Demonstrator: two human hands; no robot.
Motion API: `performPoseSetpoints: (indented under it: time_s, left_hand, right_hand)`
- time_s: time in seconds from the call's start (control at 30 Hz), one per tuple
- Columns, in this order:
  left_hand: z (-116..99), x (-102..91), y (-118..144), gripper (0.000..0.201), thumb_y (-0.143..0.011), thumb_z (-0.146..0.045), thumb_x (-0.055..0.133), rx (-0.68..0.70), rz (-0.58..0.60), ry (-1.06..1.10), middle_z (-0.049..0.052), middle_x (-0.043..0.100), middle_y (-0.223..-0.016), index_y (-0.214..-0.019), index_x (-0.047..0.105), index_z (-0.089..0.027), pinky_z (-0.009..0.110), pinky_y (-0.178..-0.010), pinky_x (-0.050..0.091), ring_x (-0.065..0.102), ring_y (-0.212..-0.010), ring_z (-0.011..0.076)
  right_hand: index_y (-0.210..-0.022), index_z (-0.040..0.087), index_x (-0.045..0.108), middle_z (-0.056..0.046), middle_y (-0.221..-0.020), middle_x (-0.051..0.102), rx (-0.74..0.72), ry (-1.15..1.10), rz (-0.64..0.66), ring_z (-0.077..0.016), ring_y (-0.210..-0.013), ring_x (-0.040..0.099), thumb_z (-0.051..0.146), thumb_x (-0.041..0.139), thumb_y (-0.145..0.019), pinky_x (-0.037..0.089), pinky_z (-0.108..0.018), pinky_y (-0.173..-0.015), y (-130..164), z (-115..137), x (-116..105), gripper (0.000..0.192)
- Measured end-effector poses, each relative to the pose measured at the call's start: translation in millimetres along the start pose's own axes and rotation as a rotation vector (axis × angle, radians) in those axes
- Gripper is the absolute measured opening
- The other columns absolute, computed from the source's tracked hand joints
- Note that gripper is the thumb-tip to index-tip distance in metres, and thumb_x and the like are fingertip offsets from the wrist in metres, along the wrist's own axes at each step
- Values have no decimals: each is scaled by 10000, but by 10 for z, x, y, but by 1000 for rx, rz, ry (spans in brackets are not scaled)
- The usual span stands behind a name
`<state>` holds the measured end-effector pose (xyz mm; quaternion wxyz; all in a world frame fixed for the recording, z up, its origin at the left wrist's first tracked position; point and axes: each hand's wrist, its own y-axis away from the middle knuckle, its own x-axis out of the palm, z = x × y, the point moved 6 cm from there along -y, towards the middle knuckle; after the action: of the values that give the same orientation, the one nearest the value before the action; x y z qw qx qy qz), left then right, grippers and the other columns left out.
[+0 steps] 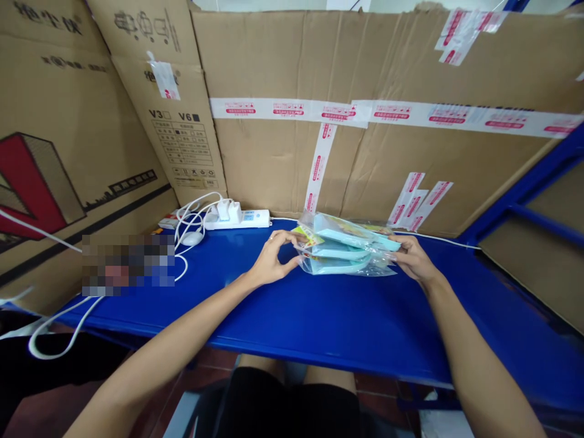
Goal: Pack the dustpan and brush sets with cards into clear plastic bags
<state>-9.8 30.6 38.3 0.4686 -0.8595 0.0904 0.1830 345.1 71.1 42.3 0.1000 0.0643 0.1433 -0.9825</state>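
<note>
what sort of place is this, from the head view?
Probably a makeshift workstation, perhaps in a workshop or warehouse: a blue table backed by a taped cardboard panel, with a white power strip along the rear edge.

The tabletop (337, 322) leaves room before the packets (342, 248); cardboard (269, 161) blocks behind.

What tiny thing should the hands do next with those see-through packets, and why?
Maybe gently press the clear plastic packets together so their edges line up. The left hand and right hand are at opposite ends, and the light-blue pieces inside look uneven.
</note>
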Motion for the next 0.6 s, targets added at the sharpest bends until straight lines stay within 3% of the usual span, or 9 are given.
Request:
performPoseSetpoints:
  time_s: [0.17, 0.37, 0.6]
  left_hand:
    - [100, -28, 46, 219, -1035, -361, 634, -106, -6, 65, 108, 762, -1255, -1216, 588, -247, 475, -1070, 530, 699, -1230, 269]
    - [43, 16, 39, 472, -975, -457, 725, -6, 50, -17, 122, 728, -1343, -1377, 598, -246, 521, -1123, 486, 667, -1273, 302]
    - [2, 114, 34, 587, -848, -232, 768, 24, 173, -79, 115, 703, -1385, -1405, 582, -239, 506, -1138, 491, 641, -1307, 303]
  right_hand:
    - [-781, 216, 824, -54, -775, 769, 2, -4, 19, -207, -687, 678, 460, 1018, -533, 560, -301, -664, -8, -15, -33, 398]
    - [-800, 216, 823, -52, -791, 771, 32, 24, 48, -201, -691, 686, 442, 1005, -583, 569, -299, -661, -3, -97, 4, 362]
    - [-798, 191, 820, -56, -771, 766, 38, 32, 81, -191, -670, 680, 407, 996, -592, 565, -292, -644, -6, -112, 48, 346]
